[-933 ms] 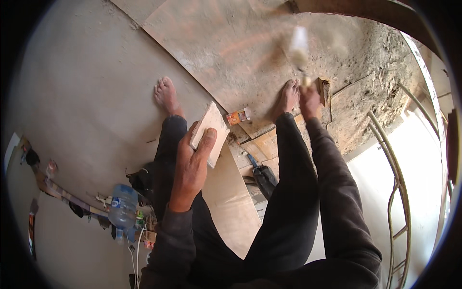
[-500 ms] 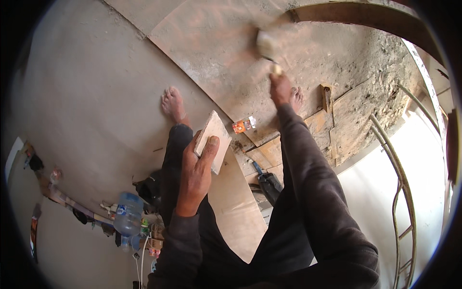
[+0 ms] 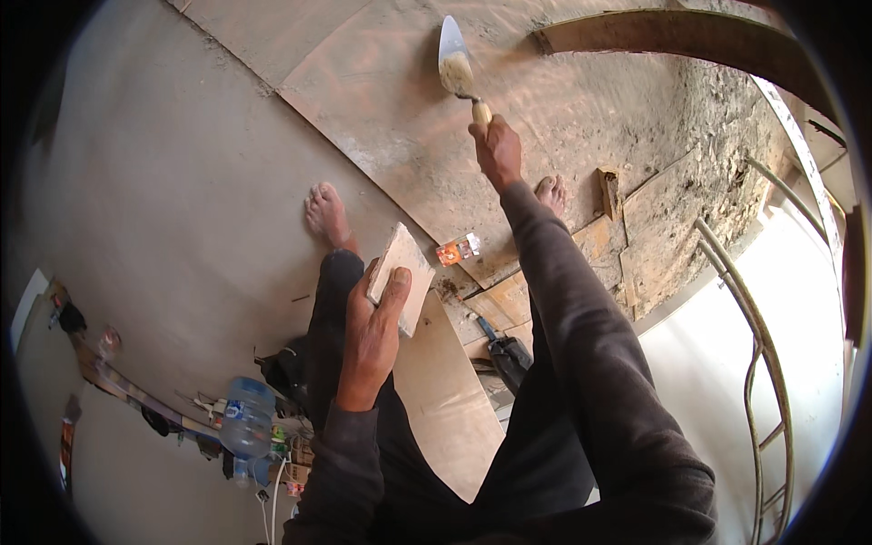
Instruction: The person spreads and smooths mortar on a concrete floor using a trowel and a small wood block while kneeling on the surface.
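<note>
My left hand [image 3: 371, 345] is closed around a small pale tile piece [image 3: 409, 280] with a rough, chipped edge, its thumb lying across the face. Out ahead, my right hand [image 3: 499, 153] grips the light wooden handle of a pointed trowel [image 3: 451, 38]. A lump of tan, wet-looking mortar [image 3: 456, 74] sits on the blade near its neck. The blade points away from me, over a dusty, mortar-smeared board surface [image 3: 381, 109]; whether it touches that surface I cannot tell. Both my bare feet show beyond my hands.
An orange-and-white packet [image 3: 458, 249] lies between my feet. Right of it stand a wood block [image 3: 609, 193] and rough rubble [image 3: 727, 136]. A curved plank [image 3: 690, 38] spans the upper right; bent metal rails [image 3: 740, 300] stand right. A water jug [image 3: 247, 420] is lower left.
My right hand has swung left with the trowel, which was blurred before and now shows its blade and mortar clearly. My left hand keeps its hold on the tile piece, which sits slightly lower.
</note>
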A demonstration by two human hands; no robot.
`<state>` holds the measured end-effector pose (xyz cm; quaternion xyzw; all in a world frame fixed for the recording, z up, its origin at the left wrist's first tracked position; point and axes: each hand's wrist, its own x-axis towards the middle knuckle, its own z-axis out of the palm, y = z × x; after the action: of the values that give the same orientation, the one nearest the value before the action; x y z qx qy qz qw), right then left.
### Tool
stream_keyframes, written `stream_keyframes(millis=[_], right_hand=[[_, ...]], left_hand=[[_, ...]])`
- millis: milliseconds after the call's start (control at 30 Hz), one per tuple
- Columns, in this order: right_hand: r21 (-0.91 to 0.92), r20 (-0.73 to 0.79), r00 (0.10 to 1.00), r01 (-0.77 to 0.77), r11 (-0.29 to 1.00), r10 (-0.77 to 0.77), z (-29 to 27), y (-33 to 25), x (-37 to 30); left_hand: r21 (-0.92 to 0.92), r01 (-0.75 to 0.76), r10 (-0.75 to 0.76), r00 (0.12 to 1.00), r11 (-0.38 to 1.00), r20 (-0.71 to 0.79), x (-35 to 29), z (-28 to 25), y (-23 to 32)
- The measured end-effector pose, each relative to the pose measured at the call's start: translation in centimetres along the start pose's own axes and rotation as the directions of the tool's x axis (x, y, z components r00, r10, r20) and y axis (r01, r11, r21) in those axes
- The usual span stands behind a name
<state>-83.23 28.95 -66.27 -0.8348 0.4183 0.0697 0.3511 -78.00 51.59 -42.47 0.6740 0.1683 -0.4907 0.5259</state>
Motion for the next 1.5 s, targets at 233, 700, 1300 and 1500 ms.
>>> stream_keyframes(millis=[233,700,1300,1500], right_hand=[[0.253,-0.082,0.935,-0.315,0.915,0.345,-5.4,10.6,-3.1],[-0.548,-0.273,0.955,-0.255,0.797,0.118,-21.2,13.1,3.4],[-0.824,-0.013,0.864,0.275,0.495,-0.503,-24.2,14.2,24.7],[-0.807,0.388,0.743,0.56,0.189,-0.546,-28.0,14.0,22.5]], left_hand=[[-0.028,-0.006,0.006,1.0,1.0,0.003,0.0,0.8,0.9],[-0.073,0.037,-0.036,0.999,0.997,0.01,0.4,1.3,0.9],[-0.09,0.035,-0.051,0.983,0.995,-0.175,1.3,5.0,1.3],[-0.099,0.078,-0.095,0.98,0.992,-0.174,1.5,5.1,0.6]])
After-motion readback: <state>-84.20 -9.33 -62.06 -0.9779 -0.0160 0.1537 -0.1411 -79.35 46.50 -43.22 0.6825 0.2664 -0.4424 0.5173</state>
